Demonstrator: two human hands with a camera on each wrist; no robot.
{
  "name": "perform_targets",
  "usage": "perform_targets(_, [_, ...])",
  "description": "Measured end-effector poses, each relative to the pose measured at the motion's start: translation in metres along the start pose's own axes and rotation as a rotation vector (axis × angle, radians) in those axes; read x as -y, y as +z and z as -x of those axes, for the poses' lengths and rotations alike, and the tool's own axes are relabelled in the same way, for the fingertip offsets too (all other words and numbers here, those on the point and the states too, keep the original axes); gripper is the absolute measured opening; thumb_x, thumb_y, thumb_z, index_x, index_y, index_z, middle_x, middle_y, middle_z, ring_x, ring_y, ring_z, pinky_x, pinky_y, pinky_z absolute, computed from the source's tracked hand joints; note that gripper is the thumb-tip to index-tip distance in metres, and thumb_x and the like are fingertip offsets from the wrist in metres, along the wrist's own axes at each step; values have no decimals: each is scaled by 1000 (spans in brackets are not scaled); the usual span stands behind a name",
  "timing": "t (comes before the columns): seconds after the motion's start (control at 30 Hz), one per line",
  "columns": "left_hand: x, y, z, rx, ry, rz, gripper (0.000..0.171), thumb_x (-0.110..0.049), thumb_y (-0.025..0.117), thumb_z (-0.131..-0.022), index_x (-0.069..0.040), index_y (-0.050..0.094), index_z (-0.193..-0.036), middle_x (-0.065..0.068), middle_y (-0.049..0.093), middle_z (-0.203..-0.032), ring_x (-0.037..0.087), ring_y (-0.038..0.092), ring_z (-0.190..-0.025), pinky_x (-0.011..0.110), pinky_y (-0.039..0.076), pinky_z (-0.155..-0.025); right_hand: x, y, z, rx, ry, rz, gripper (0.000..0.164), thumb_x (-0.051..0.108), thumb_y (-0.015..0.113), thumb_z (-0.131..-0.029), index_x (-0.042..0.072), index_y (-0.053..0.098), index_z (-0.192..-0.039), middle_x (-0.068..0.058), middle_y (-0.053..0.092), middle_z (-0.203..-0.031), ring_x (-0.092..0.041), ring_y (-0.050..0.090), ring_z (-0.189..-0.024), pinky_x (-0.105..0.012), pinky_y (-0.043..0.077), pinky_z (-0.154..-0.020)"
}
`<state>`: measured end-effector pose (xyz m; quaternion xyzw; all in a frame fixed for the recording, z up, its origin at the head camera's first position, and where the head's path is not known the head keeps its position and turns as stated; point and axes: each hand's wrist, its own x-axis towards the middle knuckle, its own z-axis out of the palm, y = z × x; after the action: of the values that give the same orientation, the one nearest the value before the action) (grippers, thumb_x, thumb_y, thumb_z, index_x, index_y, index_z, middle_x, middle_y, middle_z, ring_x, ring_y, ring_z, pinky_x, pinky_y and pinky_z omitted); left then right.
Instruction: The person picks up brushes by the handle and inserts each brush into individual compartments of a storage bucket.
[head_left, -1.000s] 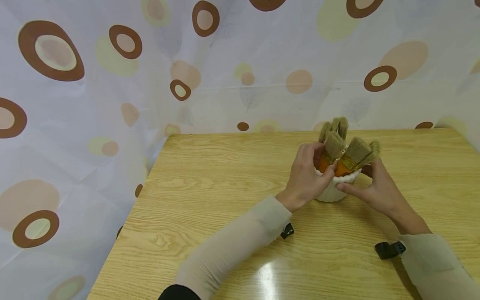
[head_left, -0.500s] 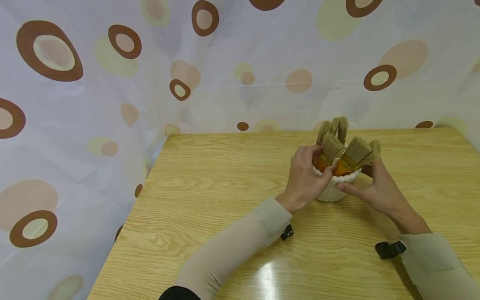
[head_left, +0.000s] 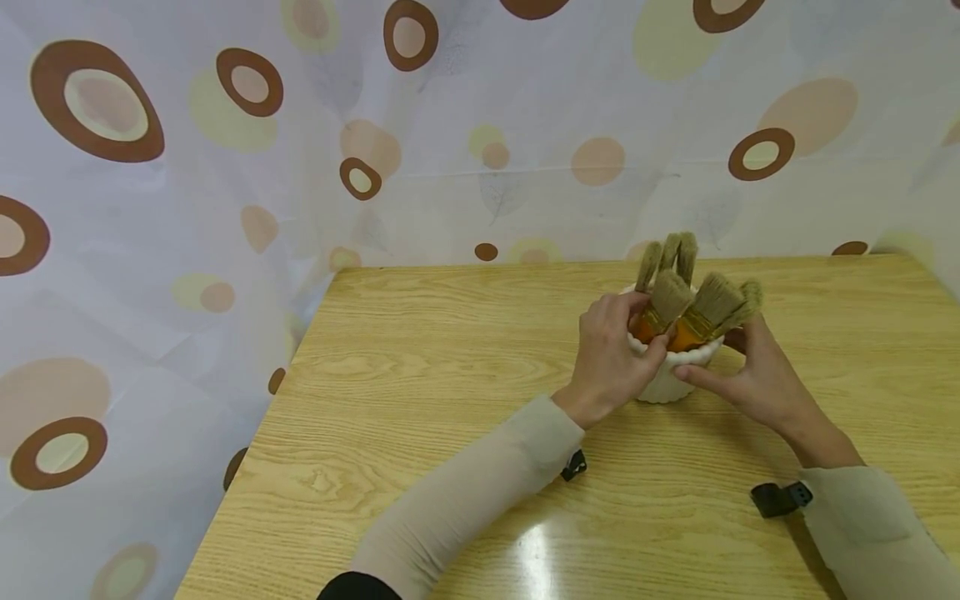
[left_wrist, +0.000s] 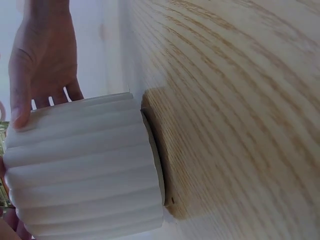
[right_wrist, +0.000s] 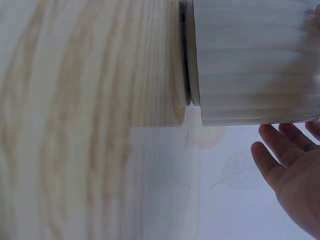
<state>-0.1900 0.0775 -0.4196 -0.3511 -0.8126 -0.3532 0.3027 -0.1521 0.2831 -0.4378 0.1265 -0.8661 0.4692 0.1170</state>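
A white fluted pot (head_left: 666, 385) stands upright on the wooden table, filled with several paintbrushes, bristles up. My left hand (head_left: 611, 354) pinches the front-left paintbrush (head_left: 670, 293) near its metal band, thumb in front and fingers behind. Its orange handle goes down inside the pot. Beside it leans another paintbrush (head_left: 716, 300), with more bristles at the back. On the pot's right side, my right hand (head_left: 753, 383) holds the wall, thumb at the front. The right wrist view shows the right fingertips (right_wrist: 272, 135) against the fluted side; the left wrist view shows the right thumb (left_wrist: 20, 115) on it.
The wooden table (head_left: 420, 375) reaches back to a white curtain (head_left: 435, 108) printed with brown and cream ovals. Small black devices (head_left: 780, 498) sit at both sleeve cuffs.
The paintbrush in my left hand has shifted slightly and turned, its bristles now leaning more to the right. My right hand and the pot have hardly moved.
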Motion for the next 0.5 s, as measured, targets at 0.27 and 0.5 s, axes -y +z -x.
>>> perform_targets(0.27, [1, 0, 3, 8, 7, -7, 42, -19, 73, -80, -5, 54, -115, 4, 57, -98, 17, 53, -85, 25, 36, -80, 1, 0, -1, 8, 8, -12, 103, 14, 82, -75, 34, 16, -151, -3, 28, -148, -17, 37, -127, -62, 30, -96])
perform_targets(0.5, [1, -3, 4, 19, 12, 18, 42, -18, 74, -80, -4, 53, -114, 6, 56, -100, 18, 53, -87, 25, 37, -79, 0, -1, -2, 12, -7, -14, 103, 13, 82, -75, 33, 15, -151, -2, 27, -148, -1, 36, -122, -63, 30, -95])
